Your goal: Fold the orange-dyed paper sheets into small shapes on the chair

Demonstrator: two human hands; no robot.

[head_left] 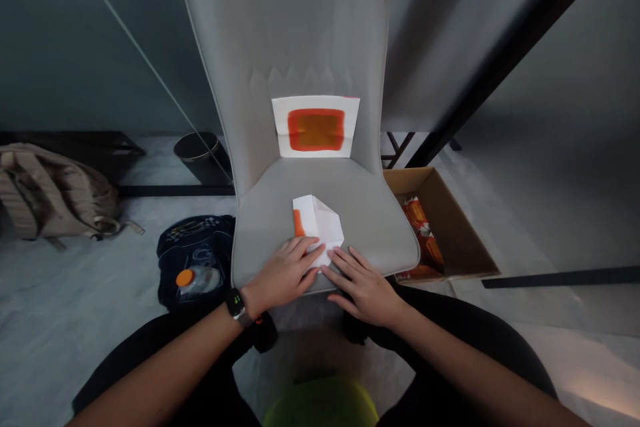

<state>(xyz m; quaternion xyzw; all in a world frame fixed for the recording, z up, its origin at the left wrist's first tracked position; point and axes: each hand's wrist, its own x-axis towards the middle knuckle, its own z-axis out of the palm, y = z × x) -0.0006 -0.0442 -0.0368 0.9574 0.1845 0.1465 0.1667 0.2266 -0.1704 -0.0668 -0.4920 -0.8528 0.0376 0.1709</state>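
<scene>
A folded white paper [317,221] lies on the gray chair seat [373,213], near the front edge. It has a small orange patch showing on one side. The left hand [285,273] lies on the paper's lower edge. Its fingers are close together and flat, pressing down, not pinching. The right hand [363,285] sits just beside it, with its fingers a bit apart and the tips touching the paper's corner. Flat fingers with slow, even pressure seem a good way to keep the paper still and make a sharp crease. A white sheet with an orange square [315,125] rests on the chair back [285,27]. A cardboard box [450,227] sits on the floor to the right, and a tan backpack [50,190] lies on the left.
</scene>
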